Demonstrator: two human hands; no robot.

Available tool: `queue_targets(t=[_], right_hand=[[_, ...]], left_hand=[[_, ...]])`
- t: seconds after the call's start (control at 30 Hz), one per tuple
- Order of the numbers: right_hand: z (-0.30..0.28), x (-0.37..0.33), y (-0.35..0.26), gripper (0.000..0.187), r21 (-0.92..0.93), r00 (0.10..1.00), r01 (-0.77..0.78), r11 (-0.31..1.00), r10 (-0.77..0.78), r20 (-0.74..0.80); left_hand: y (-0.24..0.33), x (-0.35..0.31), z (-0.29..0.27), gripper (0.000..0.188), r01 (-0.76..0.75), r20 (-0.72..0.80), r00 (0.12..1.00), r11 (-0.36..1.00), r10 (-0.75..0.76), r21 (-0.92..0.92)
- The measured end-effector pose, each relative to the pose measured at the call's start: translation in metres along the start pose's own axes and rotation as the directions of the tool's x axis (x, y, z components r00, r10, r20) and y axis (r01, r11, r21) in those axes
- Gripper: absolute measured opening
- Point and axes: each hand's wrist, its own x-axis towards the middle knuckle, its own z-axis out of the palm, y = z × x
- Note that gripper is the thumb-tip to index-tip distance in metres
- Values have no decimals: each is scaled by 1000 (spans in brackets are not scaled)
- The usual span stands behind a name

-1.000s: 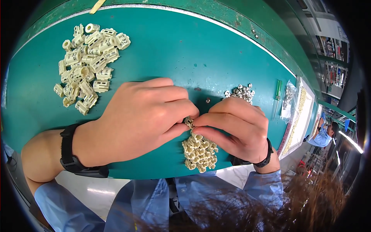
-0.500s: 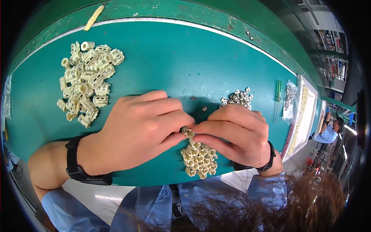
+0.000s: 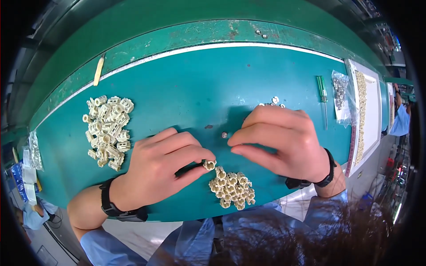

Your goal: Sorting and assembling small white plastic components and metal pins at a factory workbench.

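Note:
My left hand (image 3: 162,166) pinches a small cream plastic part (image 3: 209,165) with a hollow, notched end between thumb and forefinger. Just to its right, a cluster of similar cream plastic parts (image 3: 233,188) stands on the green mat near the front edge. My right hand (image 3: 277,144) is open, its thumb and forefinger slightly apart with nothing visible between them. A single small metal piece (image 3: 224,134) lies just left of those fingertips. Behind the right hand, a pile of small shiny metal pieces (image 3: 275,100) is mostly hidden.
Cream plastic housings (image 3: 108,128) are heaped on the left of the green mat (image 3: 191,88). At right lie a green-handled screwdriver (image 3: 322,91), a clear bag of metal pieces (image 3: 341,95) and a white tray (image 3: 372,97). A pale pointed stick (image 3: 98,71) rests on the far ledge.
My right hand has drawn away from the left and off the plastic part, its fingers parting. The left still holds the part, now lower beside the cluster. The whole view has shifted.

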Motion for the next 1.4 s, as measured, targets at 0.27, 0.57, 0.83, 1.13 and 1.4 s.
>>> queue_targets(t=[0.27, 0.57, 0.83, 1.13, 1.4], right_hand=[[-30, -16, 13, 19, 65, 992, -79, 995, 85, -92], [-77, -59, 41, 10, -16, 989, -25, 1000, 22, -149], [-81, -86, 53, 10, -90, 984, 7, 996, -23, -175], [-71, -77, 36, 8, -58, 988, 7, 998, -15, -152], [-78, -68, 32, 6, -54, 990, 11, 999, -18, -142]], left_hand=[[19, 16, -7, 31, 18, -56, 998, 987, -27, -162], [42, 45, 33, 30, -319, -517, 820, 946, 247, -53], [70, 67, 36, 25, -280, -165, 922, 898, 350, 339], [66, 66, 36, 24, -173, 59, 985, 954, 164, 246], [66, 45, 17, 16, -379, -395, 797, 887, 457, 263]])
